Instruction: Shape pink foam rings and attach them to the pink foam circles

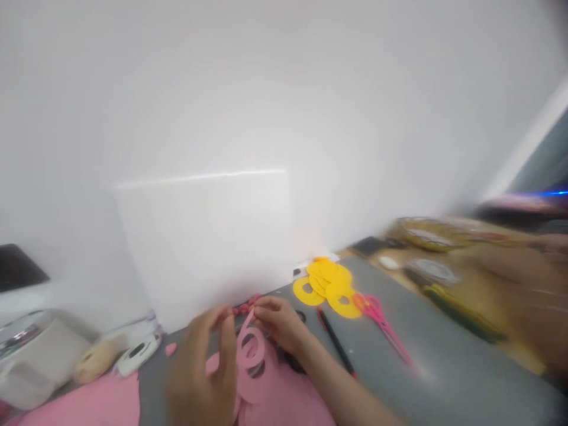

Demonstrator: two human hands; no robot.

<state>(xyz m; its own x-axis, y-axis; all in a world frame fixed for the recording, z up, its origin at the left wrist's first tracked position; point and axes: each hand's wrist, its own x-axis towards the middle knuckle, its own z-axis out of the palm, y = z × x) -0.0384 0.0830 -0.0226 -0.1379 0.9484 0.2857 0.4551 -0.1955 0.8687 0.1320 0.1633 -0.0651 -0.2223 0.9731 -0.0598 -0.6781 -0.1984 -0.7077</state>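
My right hand (279,325) pinches the upper end of a curled pink paper strip (251,348) between thumb and fingers. Its loop hangs down in front of other pink cut paper (284,396). My left hand (199,370), smeared by motion, is raised just left of the strip. Its thumb and fingertips come close together, but I cannot make out whether anything is between them. Small red round pieces (244,309) lie behind the fingertips. Right of my right hand are several yellow paper rings (331,281), a black and red pencil (337,340) and pink scissors (384,325).
A white board (208,242) leans against the wall. At left stand a white mug (39,361), a beige rounded object (97,360), a white device (138,355) and a pink sheet (89,402). Another person's blurred arm (528,290) reaches over a wooden surface at right, near a woven tray (430,234).
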